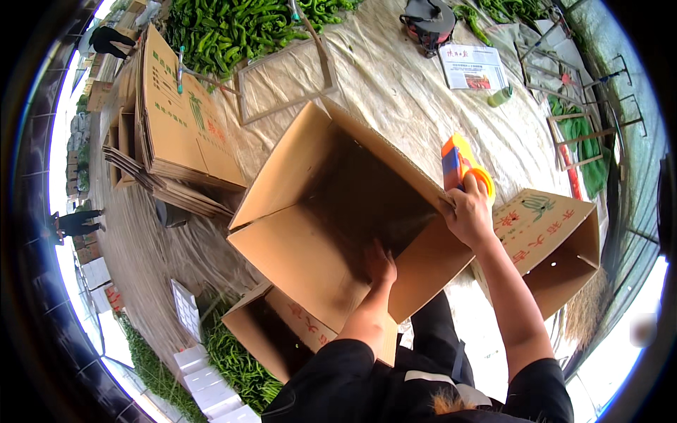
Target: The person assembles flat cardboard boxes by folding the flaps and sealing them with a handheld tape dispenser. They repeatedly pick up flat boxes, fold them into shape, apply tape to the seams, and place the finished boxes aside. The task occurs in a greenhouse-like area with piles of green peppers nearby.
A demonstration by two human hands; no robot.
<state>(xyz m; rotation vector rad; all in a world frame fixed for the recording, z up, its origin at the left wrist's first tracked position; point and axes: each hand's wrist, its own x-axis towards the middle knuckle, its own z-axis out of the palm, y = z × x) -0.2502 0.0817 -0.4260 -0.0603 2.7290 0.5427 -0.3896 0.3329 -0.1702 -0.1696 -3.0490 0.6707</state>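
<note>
A brown cardboard box [296,261] is tilted in front of me with its opening facing up, so its shadowed inside shows. My left hand [381,265] reaches into it, open, its fingers stretched out against the inner cardboard. At the box's right edge, my right hand [471,213] is closed around an orange and blue tape dispenser [457,161] with a round yellow-orange part. Its fingers also rest by the box's rim. The dispenser's handle is mostly hidden by that hand.
Flattened cartons [187,120] are stacked at left. Open boxes stand at right [543,229] and lower left [264,331]. Green peppers [247,28] lie heaped beyond a wooden frame [285,81]. A newspaper [472,67], a jar [501,96] and a bag [428,22] lie on the sheet. People stand far left.
</note>
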